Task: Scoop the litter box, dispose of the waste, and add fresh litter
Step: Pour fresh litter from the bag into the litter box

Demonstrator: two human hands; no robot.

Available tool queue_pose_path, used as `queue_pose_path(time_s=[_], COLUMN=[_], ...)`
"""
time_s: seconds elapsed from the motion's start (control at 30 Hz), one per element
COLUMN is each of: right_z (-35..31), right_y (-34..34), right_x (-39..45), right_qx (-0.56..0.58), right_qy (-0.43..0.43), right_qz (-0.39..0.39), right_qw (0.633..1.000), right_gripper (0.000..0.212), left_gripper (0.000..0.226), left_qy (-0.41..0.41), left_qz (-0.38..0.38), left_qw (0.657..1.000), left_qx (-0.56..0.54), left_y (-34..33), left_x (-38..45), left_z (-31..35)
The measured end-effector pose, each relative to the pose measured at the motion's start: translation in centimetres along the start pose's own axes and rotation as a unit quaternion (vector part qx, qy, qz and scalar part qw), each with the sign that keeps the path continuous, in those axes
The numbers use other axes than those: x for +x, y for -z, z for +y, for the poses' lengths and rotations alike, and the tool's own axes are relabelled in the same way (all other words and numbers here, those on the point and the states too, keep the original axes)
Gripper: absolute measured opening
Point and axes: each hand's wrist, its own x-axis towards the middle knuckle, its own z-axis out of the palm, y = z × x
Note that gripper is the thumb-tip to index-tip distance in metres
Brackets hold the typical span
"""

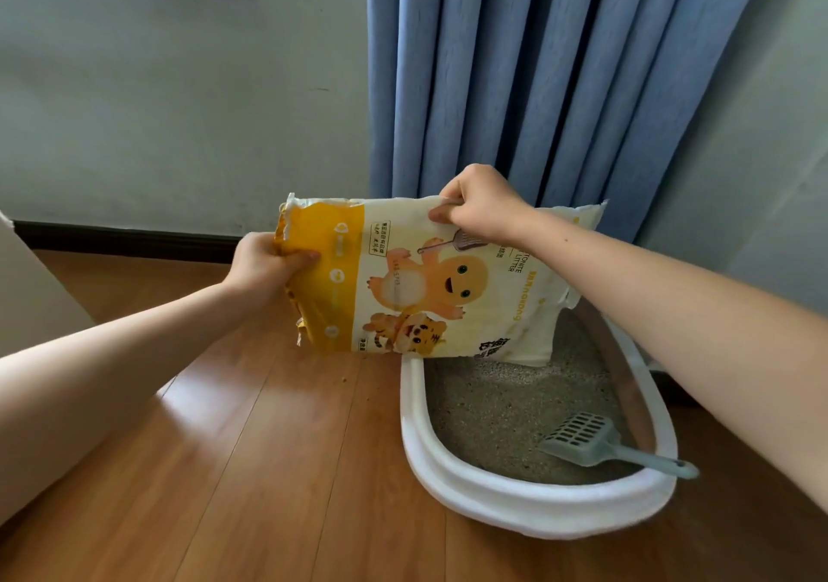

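A yellow and cream litter bag (421,281) with cartoon animals is held sideways in the air, its right end over the far part of the litter box. My left hand (264,265) grips its yellow left end. My right hand (481,209) pinches its top edge. The white oval litter box (528,503) sits on the floor at the right, filled with grey-beige litter (497,415). A grey-green slotted scoop (596,442) lies in the box, its handle resting over the right front rim. The bag hides the far end of the box.
Wooden floor (269,469) spreads to the left and front, with a few crumbs of litter near the bag. A blue curtain (537,66) hangs behind the box. A white wall with a dark skirting board (125,238) runs at the back left. A pale object (27,299) stands at far left.
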Motion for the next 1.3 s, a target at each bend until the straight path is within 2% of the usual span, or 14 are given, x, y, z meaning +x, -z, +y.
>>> queue_pose_path(time_s=[0.1,0.27,0.5,0.73,1.0,1.3], right_z=[0.2,0.1,0.6,0.8,1.1,0.6], right_y=[0.4,1.0,1.3,1.5,1.8,1.8], right_x=[0.1,-0.3,-0.7,-0.7,-0.5,-0.2], right_qx=[0.007,0.019,0.051,0.056,0.06,0.069], right_qy=[-0.002,-0.014,-0.023,-0.019,-0.028,-0.031], right_qz=[0.005,0.016,0.023,0.027,0.044,0.058], right_qw=[1.0,1.0,0.998,0.998,0.997,0.995], right_gripper=[0.032,0.023,0.025,0.03,0.034,0.031], left_gripper=[0.023,0.016,0.032,0.016,0.03,0.019], left_qy=[-0.007,0.024,0.029,0.031,-0.007,-0.043], left_qz=[0.006,0.011,0.012,0.022,0.038,0.069], left_qw=[1.0,0.998,0.994,0.994,0.997,0.994], left_qx=[-0.022,-0.065,-0.103,-0.106,-0.071,-0.076], left_y=[0.0,-0.2,-0.6,-0.6,-0.8,-0.2], left_x=[0.2,0.6,0.3,0.5,0.9,1.3], left_z=[0.6,1.1,2.2,2.5,3.7,4.8])
